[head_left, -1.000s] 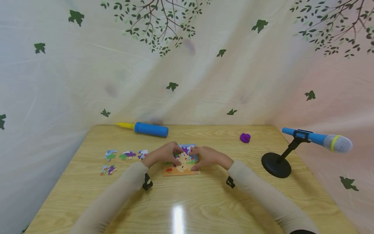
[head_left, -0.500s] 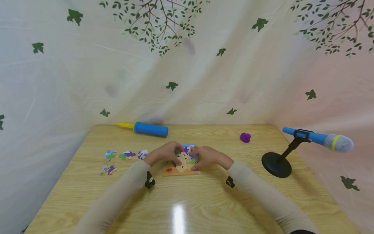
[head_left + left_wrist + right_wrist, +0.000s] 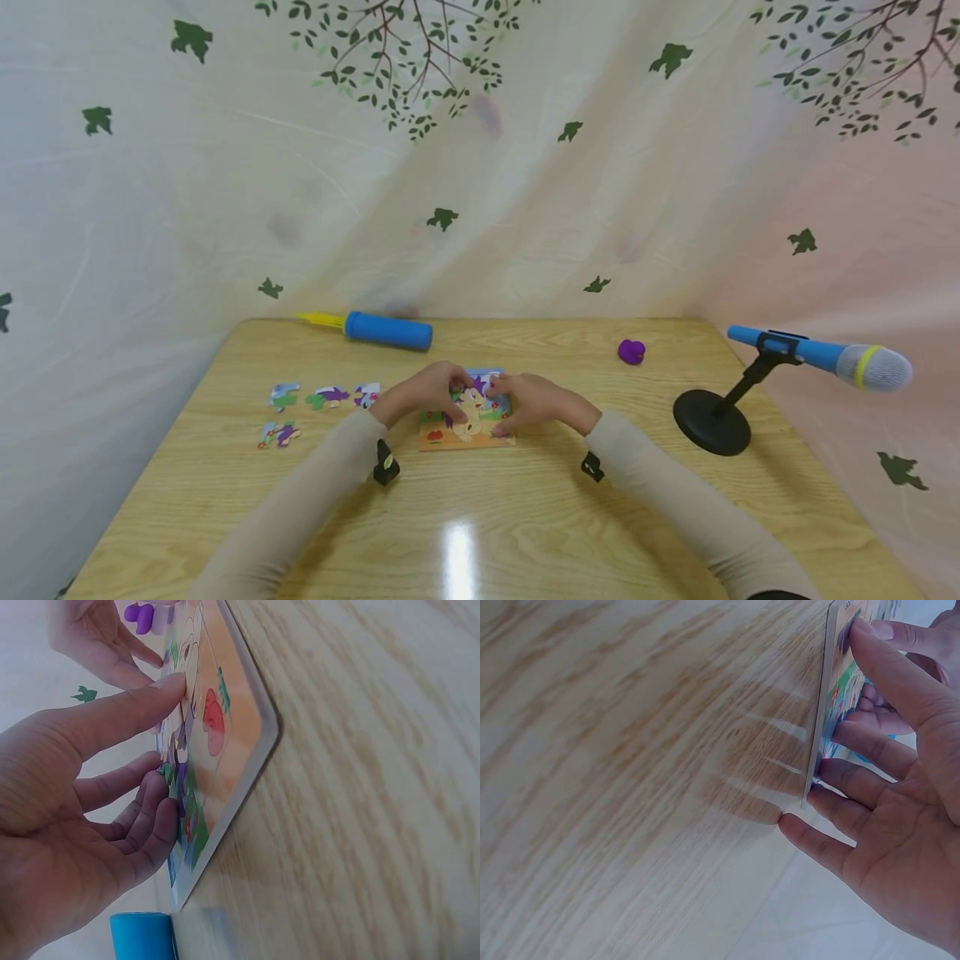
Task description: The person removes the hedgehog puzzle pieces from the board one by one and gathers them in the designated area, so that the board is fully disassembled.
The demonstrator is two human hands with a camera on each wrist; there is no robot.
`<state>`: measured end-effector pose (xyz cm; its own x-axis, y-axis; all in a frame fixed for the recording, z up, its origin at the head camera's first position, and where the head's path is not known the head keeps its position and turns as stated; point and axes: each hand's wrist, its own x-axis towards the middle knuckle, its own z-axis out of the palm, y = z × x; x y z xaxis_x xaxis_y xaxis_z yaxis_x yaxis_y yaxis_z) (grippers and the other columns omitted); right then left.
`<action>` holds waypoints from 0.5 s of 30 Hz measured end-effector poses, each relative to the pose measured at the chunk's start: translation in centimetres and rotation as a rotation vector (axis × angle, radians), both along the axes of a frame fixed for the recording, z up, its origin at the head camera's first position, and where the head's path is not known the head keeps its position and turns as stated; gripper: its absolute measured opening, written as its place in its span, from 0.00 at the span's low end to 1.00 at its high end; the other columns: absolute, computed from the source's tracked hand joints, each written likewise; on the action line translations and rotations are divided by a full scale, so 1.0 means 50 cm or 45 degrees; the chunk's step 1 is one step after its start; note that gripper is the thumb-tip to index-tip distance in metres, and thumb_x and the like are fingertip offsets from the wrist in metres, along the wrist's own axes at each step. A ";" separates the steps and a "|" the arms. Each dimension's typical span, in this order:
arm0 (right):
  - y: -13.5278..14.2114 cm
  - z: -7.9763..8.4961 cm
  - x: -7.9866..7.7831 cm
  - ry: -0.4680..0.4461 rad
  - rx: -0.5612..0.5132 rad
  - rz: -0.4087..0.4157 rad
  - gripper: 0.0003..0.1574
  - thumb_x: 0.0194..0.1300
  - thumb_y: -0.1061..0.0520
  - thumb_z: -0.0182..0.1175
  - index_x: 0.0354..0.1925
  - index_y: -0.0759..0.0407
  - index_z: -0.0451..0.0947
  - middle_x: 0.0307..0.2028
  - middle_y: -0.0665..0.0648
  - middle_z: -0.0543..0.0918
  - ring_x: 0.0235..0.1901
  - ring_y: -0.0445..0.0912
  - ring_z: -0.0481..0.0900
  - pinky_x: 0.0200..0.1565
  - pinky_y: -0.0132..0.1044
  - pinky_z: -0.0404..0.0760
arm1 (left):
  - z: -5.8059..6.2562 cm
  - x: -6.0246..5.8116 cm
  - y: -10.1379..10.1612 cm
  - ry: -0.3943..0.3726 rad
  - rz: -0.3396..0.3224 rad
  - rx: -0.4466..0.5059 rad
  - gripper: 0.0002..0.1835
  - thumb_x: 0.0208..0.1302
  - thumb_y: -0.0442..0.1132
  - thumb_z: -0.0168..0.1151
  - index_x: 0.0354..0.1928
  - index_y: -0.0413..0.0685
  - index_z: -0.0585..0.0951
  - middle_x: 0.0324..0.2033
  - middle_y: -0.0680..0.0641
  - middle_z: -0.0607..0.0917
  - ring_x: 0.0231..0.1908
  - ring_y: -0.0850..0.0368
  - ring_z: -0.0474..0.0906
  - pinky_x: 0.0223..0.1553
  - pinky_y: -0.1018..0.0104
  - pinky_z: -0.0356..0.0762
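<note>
A jigsaw puzzle board point(image 3: 480, 442) with a cartoon pony picture lies flat on the wooden table, its corner strawberry point(image 3: 214, 724) plain in the left wrist view. My left hand point(image 3: 425, 392) rests on the board's left side, thumb and bent fingertips spread apart on the picture. On the right side my right hand point(image 3: 542, 402) touches the board, its thumb near the lower part and fingers spread along the right edge. In the right wrist view one finger point(image 3: 814, 844) of this hand reaches past the board's edge to the table. Parts of the picture hide behind both hands.
Several loose puzzle pieces point(image 3: 327, 397) lie left of the board. A blue hand pump point(image 3: 388, 332) with a yellow nozzle lies behind. At back right sits a small purple toy point(image 3: 631, 352). A blue microphone point(image 3: 817, 354) stands on a black round base point(image 3: 711, 423) further right.
Over the last second my left hand and wrist have shifted very slightly right over the board. My right hand, the board and the loose pieces stay in place.
</note>
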<state>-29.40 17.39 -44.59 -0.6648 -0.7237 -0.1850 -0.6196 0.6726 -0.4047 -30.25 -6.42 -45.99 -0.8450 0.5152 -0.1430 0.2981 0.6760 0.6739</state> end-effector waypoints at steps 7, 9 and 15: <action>-0.001 0.003 0.002 0.003 -0.003 0.004 0.45 0.60 0.43 0.74 0.67 0.65 0.74 0.73 0.70 0.66 0.73 0.65 0.64 0.71 0.57 0.68 | -0.004 0.001 0.001 0.016 0.011 -0.008 0.29 0.49 0.37 0.82 0.55 0.43 0.83 0.49 0.45 0.84 0.51 0.52 0.78 0.60 0.53 0.78; -0.001 0.004 0.002 0.005 -0.002 0.007 0.44 0.60 0.43 0.74 0.67 0.65 0.74 0.73 0.70 0.66 0.73 0.65 0.64 0.70 0.57 0.69 | -0.003 0.004 0.002 0.023 0.013 -0.011 0.28 0.49 0.37 0.82 0.55 0.43 0.84 0.50 0.45 0.85 0.51 0.52 0.79 0.60 0.53 0.78; -0.002 0.006 0.004 0.013 0.003 0.015 0.44 0.60 0.43 0.74 0.66 0.65 0.75 0.72 0.70 0.66 0.73 0.64 0.64 0.70 0.57 0.69 | 0.008 0.015 0.004 0.056 0.014 -0.033 0.27 0.50 0.37 0.82 0.54 0.42 0.84 0.48 0.44 0.82 0.49 0.52 0.77 0.59 0.53 0.78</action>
